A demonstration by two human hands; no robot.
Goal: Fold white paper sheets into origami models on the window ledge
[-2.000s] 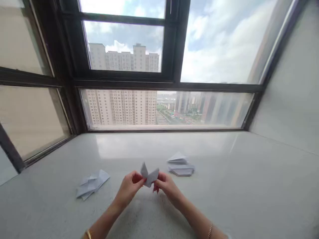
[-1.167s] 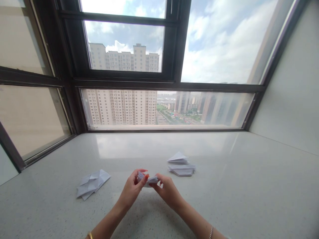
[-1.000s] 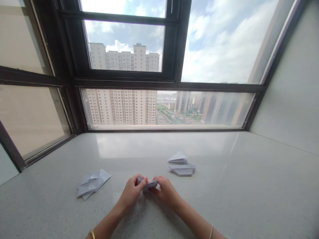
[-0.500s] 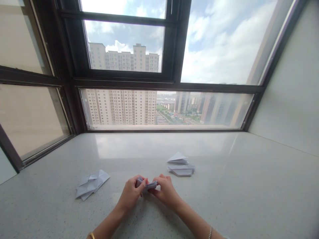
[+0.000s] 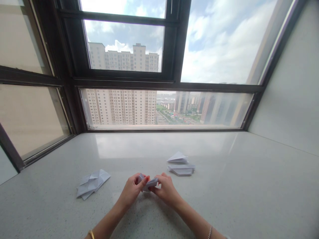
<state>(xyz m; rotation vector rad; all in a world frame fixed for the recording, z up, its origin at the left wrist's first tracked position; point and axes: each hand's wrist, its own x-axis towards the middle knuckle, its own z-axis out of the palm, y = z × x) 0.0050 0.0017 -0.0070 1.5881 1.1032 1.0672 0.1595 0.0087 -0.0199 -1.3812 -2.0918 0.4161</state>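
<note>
Hands are meeting low over the near middle of the pale stone sill point(image 5: 224, 186), both pinching one small folded paper piece point(image 5: 149, 183) between them. The left hand point(image 5: 131, 191) is gripping its left end, thumb and forefinger closing tightly on the paper, the other fingers curling underneath. The right hand point(image 5: 166, 190) is holding the right end in the same way, fingertips point(image 5: 156, 181) pressing down on the fold, so neither hand is showing any open gap. Whether the piece is touching the sill or hanging just above it cannot be told. A flattened folded sheet point(image 5: 92, 183) is lying well to the left of the hands, toward the sill's left edge. A small stack of folded papers point(image 5: 180, 164) is sitting just beyond and to the right of the right hand, nearer the window frame point(image 5: 164, 85). Thin bracelets are showing on both wrists at the near edge.
</note>
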